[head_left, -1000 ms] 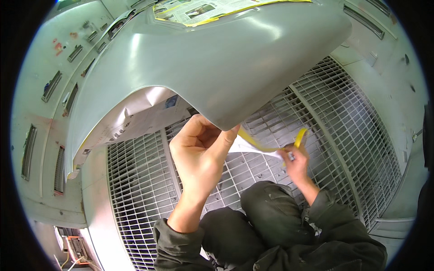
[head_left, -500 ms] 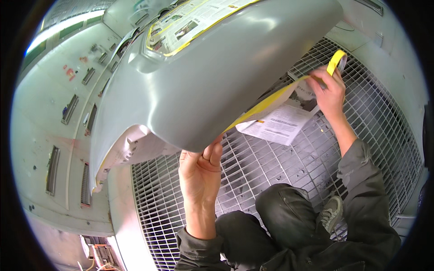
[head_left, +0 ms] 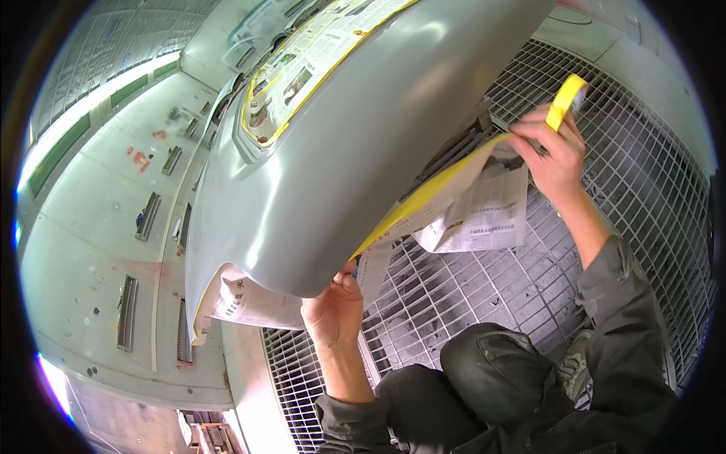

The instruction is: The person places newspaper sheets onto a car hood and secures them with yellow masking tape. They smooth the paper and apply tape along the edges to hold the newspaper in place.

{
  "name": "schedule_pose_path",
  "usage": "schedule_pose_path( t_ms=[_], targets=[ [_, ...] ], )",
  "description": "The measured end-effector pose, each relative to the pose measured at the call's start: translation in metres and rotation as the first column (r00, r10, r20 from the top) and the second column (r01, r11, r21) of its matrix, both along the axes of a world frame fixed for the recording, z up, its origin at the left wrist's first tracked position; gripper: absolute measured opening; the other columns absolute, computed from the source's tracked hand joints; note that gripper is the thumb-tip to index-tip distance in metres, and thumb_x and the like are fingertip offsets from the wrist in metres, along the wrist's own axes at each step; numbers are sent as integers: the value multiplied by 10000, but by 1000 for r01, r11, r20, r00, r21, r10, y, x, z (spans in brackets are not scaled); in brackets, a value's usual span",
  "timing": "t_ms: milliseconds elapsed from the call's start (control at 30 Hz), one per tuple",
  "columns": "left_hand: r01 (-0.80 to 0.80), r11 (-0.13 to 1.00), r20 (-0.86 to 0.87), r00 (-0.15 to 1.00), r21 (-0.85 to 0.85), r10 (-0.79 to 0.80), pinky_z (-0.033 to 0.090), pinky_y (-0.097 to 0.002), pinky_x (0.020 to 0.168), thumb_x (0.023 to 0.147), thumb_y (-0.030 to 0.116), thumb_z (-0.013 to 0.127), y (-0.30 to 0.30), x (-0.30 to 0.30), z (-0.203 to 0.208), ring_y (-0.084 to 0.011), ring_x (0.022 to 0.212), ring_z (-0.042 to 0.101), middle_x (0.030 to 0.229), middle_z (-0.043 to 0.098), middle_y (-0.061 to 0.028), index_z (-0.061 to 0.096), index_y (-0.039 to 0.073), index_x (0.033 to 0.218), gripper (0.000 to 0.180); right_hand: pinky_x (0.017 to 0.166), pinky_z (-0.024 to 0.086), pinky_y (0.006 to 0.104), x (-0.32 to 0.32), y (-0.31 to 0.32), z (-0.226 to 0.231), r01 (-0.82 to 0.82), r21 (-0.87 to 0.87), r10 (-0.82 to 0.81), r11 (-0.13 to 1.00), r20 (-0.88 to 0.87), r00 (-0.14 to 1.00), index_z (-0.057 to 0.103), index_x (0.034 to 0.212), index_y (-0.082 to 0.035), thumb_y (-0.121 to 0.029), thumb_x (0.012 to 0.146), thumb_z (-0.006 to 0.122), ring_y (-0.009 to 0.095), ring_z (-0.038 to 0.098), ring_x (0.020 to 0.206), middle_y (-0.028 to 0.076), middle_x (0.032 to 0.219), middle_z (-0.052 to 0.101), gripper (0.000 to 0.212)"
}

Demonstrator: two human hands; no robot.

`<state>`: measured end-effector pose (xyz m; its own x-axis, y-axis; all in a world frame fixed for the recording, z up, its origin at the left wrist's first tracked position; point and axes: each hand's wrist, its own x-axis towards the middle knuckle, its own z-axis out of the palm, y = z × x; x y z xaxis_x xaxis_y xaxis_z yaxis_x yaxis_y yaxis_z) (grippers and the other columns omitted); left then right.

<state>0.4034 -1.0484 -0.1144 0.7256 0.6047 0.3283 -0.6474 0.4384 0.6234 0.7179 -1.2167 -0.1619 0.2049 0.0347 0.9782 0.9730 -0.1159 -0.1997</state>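
Left hand (head_left: 336, 314) presses its fingers together against the lower edge of the grey car panel (head_left: 340, 151), pinning newspaper (head_left: 473, 212) there. Right hand (head_left: 552, 151) is clamped on a yellow tape roll (head_left: 566, 102), with the tape strip (head_left: 423, 200) stretched taut between both sets of fingers. Recommendation: keep tension even and press progressively along the edge. Loose paper hanging below the strip may snag. Floor grating (head_left: 643, 197) lies beneath; a masked opening (head_left: 318, 64) sits above.

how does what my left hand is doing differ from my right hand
The left hand sits low, pressed at the grey panel's bottom edge; the right hand is raised and holds a yellow tape roll. A yellow tape strip runs between them. Both are bare.
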Motion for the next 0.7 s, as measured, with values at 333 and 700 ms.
schedule_pose_path(
  t_ms=[333,700],
  targets=[
    [-116,791,-368,838,600,403,615,-326,662,886,124,769,-29,-26,11,-237,720,727,812,699,-135,609,-16,871,213,649,483,381,-49,-76,-44,-261,-357,161,897,-287,944,671,756,-30,-95,634,885,252,603,738,78,737,618,254],
    [245,-617,409,562,748,719,481,-243,492,764,94,829,-76,-5,81,-104,610,620,795,626,-10,747,46,1000,255,602,456,347,-105,-79,-81,-331,-236,249,914,-318,915,668,749,-37,-52,629,881,241,590,651,48,685,620,245]
  ],
)
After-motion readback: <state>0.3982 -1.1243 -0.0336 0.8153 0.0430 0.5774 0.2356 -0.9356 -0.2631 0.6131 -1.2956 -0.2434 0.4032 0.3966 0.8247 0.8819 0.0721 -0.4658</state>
